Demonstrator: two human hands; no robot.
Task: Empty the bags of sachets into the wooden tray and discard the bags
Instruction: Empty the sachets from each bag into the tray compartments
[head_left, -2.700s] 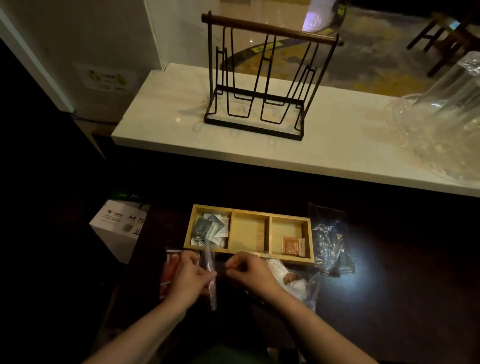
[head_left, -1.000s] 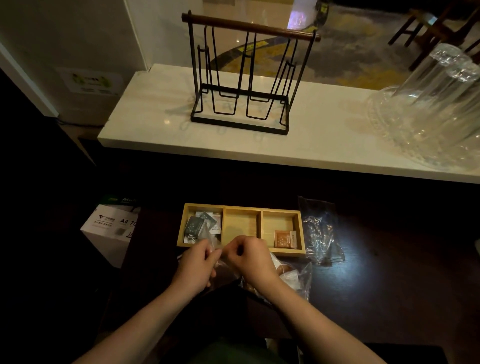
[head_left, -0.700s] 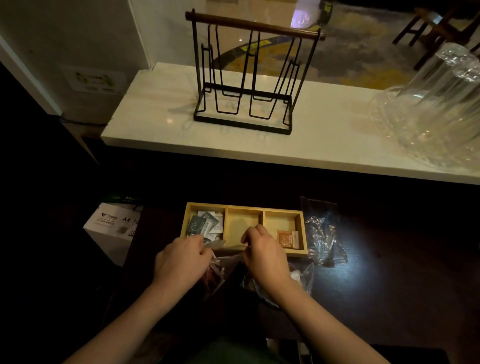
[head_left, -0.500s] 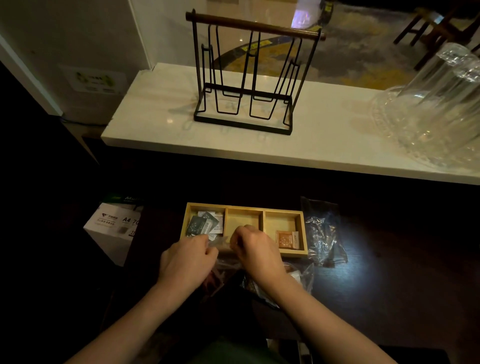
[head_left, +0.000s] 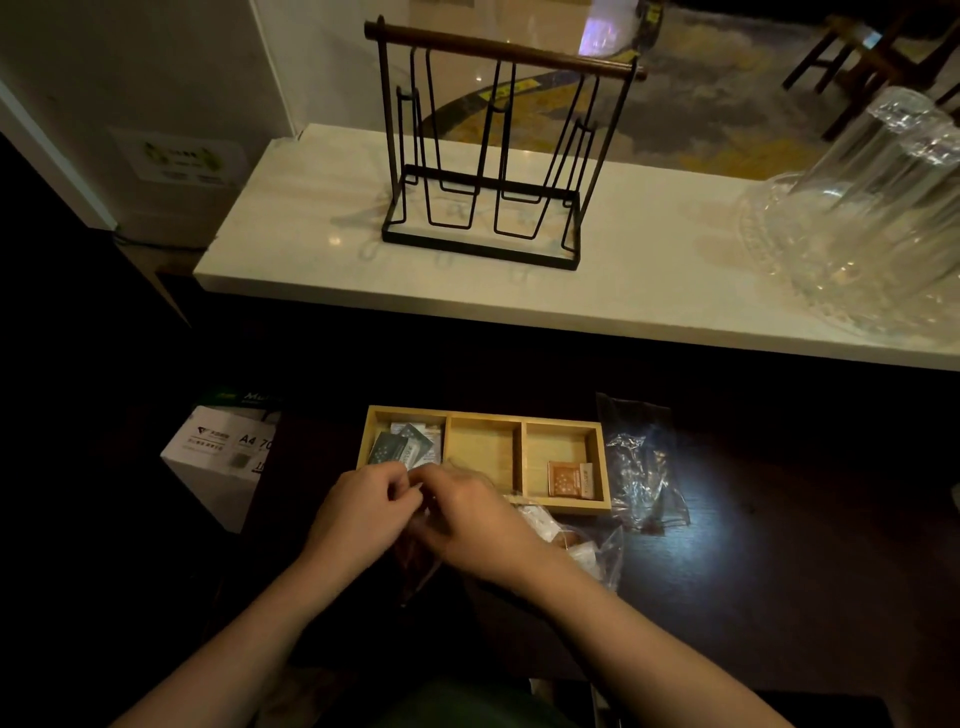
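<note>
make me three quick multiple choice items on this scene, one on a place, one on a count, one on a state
1. Where does the orange sachet lie in the wooden tray?
A. left compartment
B. middle compartment
C. right compartment

2. How many compartments has the tray?
A. two
B. three
C. four

3. What are the left hand and right hand doing?
A. both pinching a clear bag in front of the tray
B. resting flat on the dark table
C. lifting the wire rack

Answers:
1 C, it lies near the right end wall.
2 B, two dividers show.
3 A, the fingertips meet on the plastic.
</note>
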